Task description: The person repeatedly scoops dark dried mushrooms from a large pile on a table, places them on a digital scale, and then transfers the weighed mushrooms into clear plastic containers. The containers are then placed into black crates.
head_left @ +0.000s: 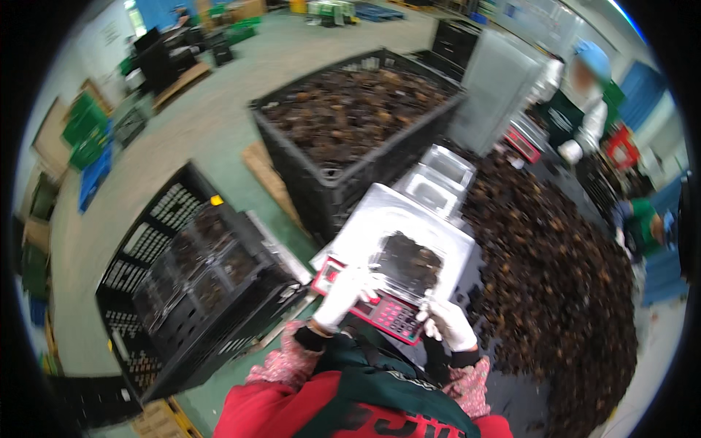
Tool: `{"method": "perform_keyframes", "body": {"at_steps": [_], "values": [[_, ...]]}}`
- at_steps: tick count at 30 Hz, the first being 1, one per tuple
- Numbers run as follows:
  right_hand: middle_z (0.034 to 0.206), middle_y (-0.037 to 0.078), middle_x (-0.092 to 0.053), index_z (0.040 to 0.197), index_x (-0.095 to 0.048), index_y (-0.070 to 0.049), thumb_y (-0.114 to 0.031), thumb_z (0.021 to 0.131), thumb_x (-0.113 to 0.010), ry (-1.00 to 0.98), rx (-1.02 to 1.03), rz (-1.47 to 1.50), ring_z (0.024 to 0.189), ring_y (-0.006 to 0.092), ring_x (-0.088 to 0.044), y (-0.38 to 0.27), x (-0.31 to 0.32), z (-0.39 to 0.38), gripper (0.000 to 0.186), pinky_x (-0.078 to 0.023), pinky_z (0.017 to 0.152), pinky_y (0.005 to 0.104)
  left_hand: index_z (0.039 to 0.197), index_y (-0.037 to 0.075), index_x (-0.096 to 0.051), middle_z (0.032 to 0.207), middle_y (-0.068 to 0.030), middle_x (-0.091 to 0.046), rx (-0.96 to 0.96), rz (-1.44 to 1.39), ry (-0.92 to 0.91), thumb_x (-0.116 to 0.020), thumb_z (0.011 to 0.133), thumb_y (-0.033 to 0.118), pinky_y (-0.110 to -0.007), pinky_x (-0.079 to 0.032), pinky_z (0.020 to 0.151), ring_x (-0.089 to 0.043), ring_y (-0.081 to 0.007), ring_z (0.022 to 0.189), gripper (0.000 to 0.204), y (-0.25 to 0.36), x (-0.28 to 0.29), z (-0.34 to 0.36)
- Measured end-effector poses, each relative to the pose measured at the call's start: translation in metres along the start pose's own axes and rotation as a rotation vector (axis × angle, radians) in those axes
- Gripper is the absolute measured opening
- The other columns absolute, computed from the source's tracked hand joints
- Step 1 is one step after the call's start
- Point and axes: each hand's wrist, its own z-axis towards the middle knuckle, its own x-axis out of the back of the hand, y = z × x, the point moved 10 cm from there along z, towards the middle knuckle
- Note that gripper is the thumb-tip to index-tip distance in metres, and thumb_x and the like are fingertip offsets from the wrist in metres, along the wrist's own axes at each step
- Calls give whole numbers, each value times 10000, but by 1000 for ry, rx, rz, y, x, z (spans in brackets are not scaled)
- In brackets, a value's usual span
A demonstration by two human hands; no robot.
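Observation:
A clear plastic box [410, 261] partly filled with dark brown, dried-looking pieces sits on the white pan [461, 247] of a red weighing scale [394, 319]. My left hand [347, 296], in a white glove, reaches over the scale's front, its fingers closed on the box's near left edge; glare washes out some of them. Gloved in white too, my right hand [449, 323] has its fingers curled at the near right corner of the same box. Just beyond the pan stand empty clear boxes [438, 186].
A large black crate [328, 175] full of dark pieces stands ahead. At left, a black crate [182, 219] holds several filled clear boxes. A big heap of dark pieces [555, 285] covers the table at right. Co-workers [577, 102] are at the far right, near a second scale [523, 142].

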Motion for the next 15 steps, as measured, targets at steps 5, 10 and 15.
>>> {"method": "perform_keyframes", "body": {"at_steps": [5, 10, 15], "values": [[668, 59, -596, 925, -603, 10, -189, 996, -491, 105, 169, 3, 426, 102, -468, 4, 6, 8, 239, -326, 374, 220, 1276, 15, -539, 922, -20, -631, -281, -224, 78, -550, 1015, 226, -215, -485, 686, -591, -72, 786, 336, 0, -12, -7], [606, 34, -539, 817, -526, -43, -163, 998, -493, 234, 413, -94, 387, 85, -411, -28, -23, -19, 219, -290, 361, 208, 1313, 1, -529, 848, 4, -571, -335, 27, 267, -470, 1048, 167, -229, -458, 656, -539, -66, 719, 318, 51, -10, -38], [649, 46, -597, 989, -581, -35, -121, 983, -542, 67, 892, -542, 441, 99, -484, -83, -120, -41, 94, -366, 409, 223, 1460, 56, -370, 1200, -45, -556, -676, -230, 477, -493, 1041, 237, -299, -460, 950, -519, -129, 1088, 472, 147, 13, -100]]}}
